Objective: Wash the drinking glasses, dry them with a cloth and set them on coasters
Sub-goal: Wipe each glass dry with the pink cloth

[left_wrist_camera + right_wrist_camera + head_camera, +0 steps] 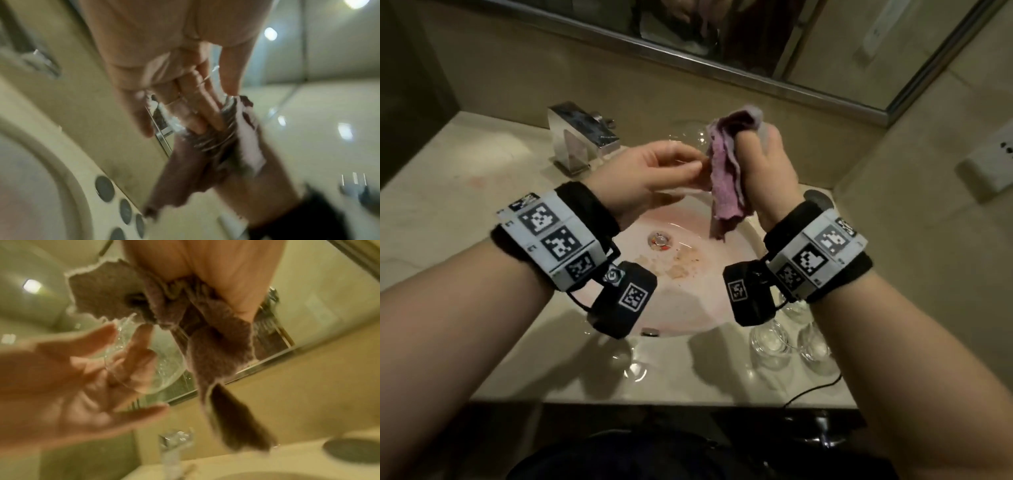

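Above the sink my left hand [661, 168] holds a clear drinking glass [690, 135] on its side, fingers curled round its wall [156, 360]. My right hand [768, 164] grips a bunched pink-purple cloth [726, 171] and presses it against the glass's open end; loose folds hang down [220, 345]. The left wrist view is blurred and shows my fingers [191, 105] on the glass [218, 134] with the cloth [185, 172] behind. Several round grey coasters [104, 188] lie in a row on the counter beside the basin, one [816, 198] just behind my right wrist.
The chrome faucet [582, 137] stands at the back left of the pinkish basin [688, 301]. Two clear glasses [770, 342] [813, 344] stand on the front right counter, another [633, 365] at the front left. A black cable [811, 390] crosses the counter edge. The mirror [722, 31] is close behind.
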A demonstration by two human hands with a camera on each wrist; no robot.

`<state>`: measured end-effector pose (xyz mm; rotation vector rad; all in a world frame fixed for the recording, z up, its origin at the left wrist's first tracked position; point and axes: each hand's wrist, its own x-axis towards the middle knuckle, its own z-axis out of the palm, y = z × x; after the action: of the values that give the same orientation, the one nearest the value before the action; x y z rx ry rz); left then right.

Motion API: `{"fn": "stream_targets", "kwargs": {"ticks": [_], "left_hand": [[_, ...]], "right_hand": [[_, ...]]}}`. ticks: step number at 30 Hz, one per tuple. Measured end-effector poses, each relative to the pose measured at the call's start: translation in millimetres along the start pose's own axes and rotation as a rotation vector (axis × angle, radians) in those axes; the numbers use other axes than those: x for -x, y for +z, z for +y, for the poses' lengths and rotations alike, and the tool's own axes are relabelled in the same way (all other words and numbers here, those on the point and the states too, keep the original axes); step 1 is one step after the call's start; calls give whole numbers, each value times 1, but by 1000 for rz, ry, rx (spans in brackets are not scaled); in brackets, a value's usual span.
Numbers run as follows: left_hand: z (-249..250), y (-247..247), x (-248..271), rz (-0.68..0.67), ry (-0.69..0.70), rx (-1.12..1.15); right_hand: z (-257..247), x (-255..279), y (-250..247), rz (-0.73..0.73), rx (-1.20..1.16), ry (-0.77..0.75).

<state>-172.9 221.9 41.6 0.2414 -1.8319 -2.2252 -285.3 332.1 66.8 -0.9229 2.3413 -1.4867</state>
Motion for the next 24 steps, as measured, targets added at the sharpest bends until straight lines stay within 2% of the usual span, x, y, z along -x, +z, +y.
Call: {"fn": "stream_targets", "kwargs": {"ticks": [2,4,6,7,8,10,13,15,16,18,21,22,24], "left_hand": [[4,-1,-2,42,-190,245],[9,-2,-2,62,-284,449],[10,3,-1,33,-257,446],[9,7,-1,29,-208,396],[7,12,1,29,-147,336],[5,19,3,58,-26,221],[3,16,7,10,152,-3],[6,12,10,-48,202,-149],[7,10,11,-61,202,-201],[13,6,11,-62,172,-221],[22,4,10,-10,49,-13],[25,4,10,21,-1,50],[26,9,9,64,-32,93]], "right_hand": [[9,5,-4,48,57,-110],[16,12,-5,56,103,-278],[21,18,-5,55,105,-388],[19,20,-5,70,72,-387],[15,21,-4,100,28,-335],[7,20,-3,129,-137,-103],[1,18,-5,-89,-601,249],[0,20,-7,-177,-760,346],[1,20,-6,-162,-771,341],[2,21,-4,-44,-672,231],[8,23,4,176,-343,-54],[10,26,7,218,-237,-182],[17,31,14,198,-163,-379]]}}
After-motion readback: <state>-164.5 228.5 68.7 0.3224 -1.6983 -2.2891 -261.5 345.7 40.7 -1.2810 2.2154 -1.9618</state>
